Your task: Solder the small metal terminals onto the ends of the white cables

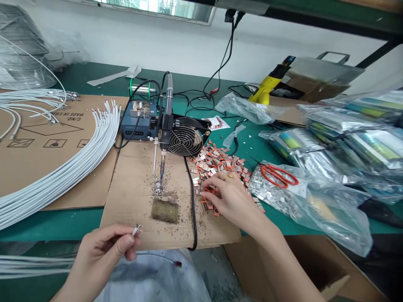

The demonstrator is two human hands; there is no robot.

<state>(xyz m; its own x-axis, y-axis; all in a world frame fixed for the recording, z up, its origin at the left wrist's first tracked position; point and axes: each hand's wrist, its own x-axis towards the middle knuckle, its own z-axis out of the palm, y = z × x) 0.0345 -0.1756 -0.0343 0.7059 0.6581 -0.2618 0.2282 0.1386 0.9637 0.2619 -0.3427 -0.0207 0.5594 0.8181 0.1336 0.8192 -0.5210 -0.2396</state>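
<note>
My left hand [108,247] pinches a white cable [136,230] near its stripped end, where thin wires stick out. It is at the front edge of the cardboard sheet [126,197]. My right hand [225,195] reaches over a pile of small orange and silver connectors [217,161], thumb and forefinger almost together on one small connector [200,189]. Between the hands lies a worn brown sponge block [165,211]. Behind it a soldering iron [166,121] hangs tip down in a stand, over a heap of solder crumbs [160,188].
A blue soldering station [138,123] and a round fan [185,140] stand behind. A black cable [192,201] crosses the cardboard. At left lies a thick bundle of white cables [78,167]. Red-handled scissors [278,176] rest on a bag of metal parts [273,195]; a yellow heat gun [267,86] is further back.
</note>
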